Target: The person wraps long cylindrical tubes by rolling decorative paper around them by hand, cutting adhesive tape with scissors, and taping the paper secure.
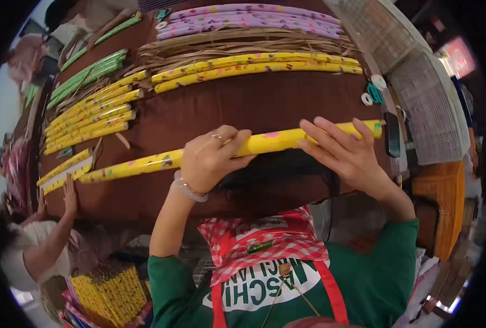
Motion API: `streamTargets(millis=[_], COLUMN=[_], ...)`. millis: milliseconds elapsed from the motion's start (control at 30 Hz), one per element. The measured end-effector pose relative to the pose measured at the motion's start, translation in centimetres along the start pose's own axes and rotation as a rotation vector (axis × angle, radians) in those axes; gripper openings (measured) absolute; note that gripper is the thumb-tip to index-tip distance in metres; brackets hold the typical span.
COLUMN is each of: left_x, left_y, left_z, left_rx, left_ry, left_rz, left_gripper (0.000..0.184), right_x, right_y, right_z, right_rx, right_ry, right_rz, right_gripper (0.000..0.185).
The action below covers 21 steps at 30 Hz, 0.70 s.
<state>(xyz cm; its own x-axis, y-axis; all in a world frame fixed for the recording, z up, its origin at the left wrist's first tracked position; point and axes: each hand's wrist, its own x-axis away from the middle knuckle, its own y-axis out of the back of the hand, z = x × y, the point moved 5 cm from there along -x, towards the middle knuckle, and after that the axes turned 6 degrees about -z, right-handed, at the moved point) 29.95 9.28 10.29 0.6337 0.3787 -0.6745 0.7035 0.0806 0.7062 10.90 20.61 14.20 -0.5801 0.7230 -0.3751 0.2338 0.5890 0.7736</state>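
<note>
The left hand (209,157) curls its fingers around a long yellow roll (275,143), held aslant over the near side of the bench (254,101); the right hand (347,153) lies across its right end, fingers outstretched and spread. Pale woven crates (431,104) stand at right, contents hidden. Packed yellow rolls (111,295) fill the lower left, their holder unclear. Purple rolls (248,22) line the brown-covered bench's far side; a co-worker's hand (70,197) is at left.
</note>
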Motion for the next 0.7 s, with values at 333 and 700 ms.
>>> streamTargets(millis=[333,700], left_x=[0.5,2.1], left_y=[-0.7,1.5], left_z=[0.7,4.5], left_rx=[0.135,0.049], left_ry=[-0.013,-0.105], left_rz=[0.058,0.164], left_gripper=[0.036,0.038], right_x=[-0.8,-3.1], right_y=[0.0,-1.9], right_z=[0.8,-0.7], right_rx=[-0.124,-0.607], right_ry=[0.023,-0.476], right_rz=[-0.170,0.351], right_gripper=[0.024,0.054])
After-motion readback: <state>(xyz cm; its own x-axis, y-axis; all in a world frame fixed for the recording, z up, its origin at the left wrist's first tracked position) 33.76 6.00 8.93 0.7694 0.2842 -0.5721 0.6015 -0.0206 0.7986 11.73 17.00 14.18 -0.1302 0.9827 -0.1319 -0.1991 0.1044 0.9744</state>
